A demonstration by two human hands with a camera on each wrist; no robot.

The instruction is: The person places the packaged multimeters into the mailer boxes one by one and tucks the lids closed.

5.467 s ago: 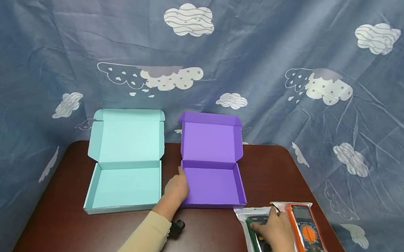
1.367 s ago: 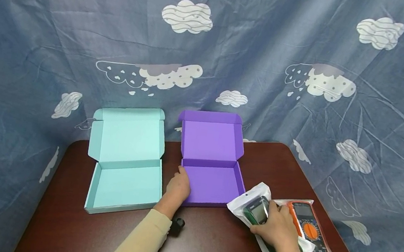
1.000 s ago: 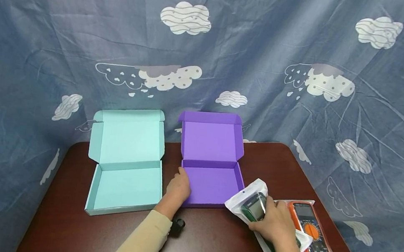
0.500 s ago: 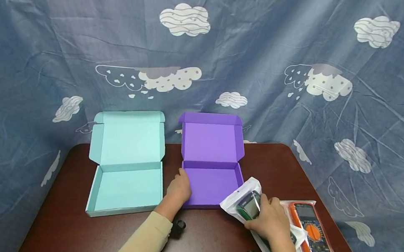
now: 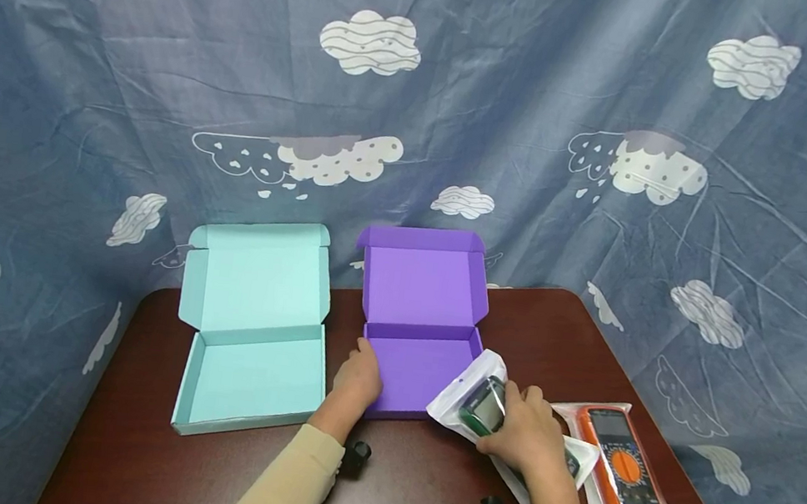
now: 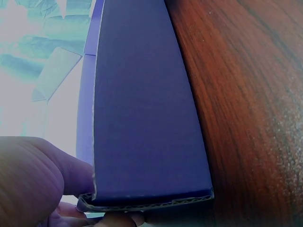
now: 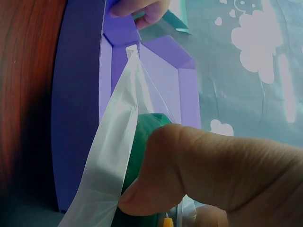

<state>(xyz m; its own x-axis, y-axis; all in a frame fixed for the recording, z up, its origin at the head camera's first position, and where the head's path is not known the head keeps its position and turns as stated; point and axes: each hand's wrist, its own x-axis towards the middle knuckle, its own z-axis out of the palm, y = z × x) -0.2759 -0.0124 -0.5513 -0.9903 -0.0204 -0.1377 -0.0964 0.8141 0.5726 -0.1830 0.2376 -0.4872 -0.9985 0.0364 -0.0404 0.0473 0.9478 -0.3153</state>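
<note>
My right hand [image 5: 527,431] grips a green multimeter [image 5: 485,405] sealed in a clear and white plastic bag [image 5: 451,394]. The bag's far end overlaps the front right corner of the open purple box [image 5: 413,371] in the head view. Seen from the right wrist, the thumb [image 7: 142,194] presses the bag against the green casing [image 7: 147,137]. At the purple box's left side, my left hand [image 5: 358,377] holds the wall; in the left wrist view its thumb [image 6: 71,172] and fingers pinch a corner of the box [image 6: 147,104].
An open mint-green box [image 5: 255,377] stands left of the purple one. On the right lies a bagged orange multimeter [image 5: 622,468]. All rest on a dark wooden table [image 5: 412,488], with a blue cloud-patterned cloth [image 5: 514,89] hanging behind.
My right hand has picked up the bagged green multimeter from beside the orange one and carried it left to the purple box's corner. The left hand stays at the box's left wall.
</note>
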